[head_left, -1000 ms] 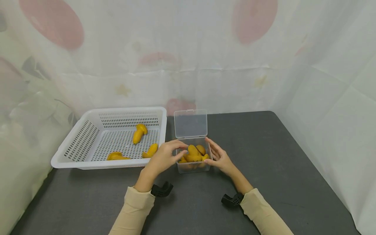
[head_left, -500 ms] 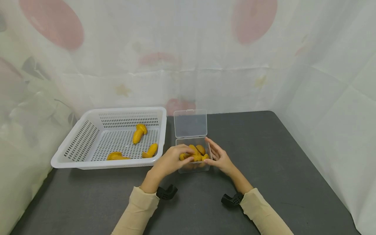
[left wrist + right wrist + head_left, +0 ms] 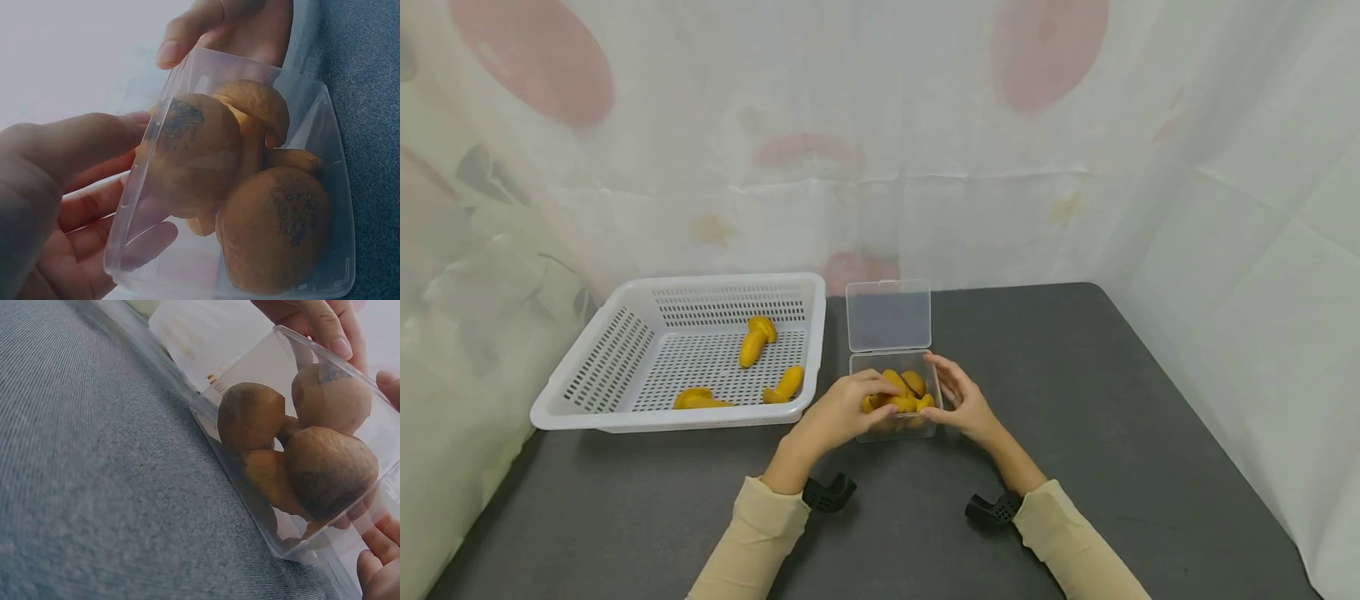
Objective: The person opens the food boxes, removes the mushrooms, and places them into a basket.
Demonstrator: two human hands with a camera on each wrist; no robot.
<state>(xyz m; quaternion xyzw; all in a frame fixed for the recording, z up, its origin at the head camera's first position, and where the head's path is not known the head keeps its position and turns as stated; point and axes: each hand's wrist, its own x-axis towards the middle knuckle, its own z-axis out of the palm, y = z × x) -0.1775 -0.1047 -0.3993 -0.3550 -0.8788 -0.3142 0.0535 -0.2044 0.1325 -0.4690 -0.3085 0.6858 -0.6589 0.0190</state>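
One clear box [image 3: 895,430] carries one lid [image 3: 888,317] at twelve o'clock; at nine o'clock from it sits one white basket [image 3: 655,419] with three yellow mushrooms [image 3: 757,341] [image 3: 784,384] [image 3: 700,398]. The box contains at least three more, the full number hidden. There are one left hand [image 3: 842,410], one right hand [image 3: 966,412], two sleeves [image 3: 748,537] [image 3: 1078,537].

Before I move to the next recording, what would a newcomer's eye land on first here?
Probably the yellow mushrooms in the clear box near the middle, with the left hand over its near left corner and the right hand at its right side. Next, the white basket to the left, with three more mushrooms in it, then the lid, open at the box's far edge.
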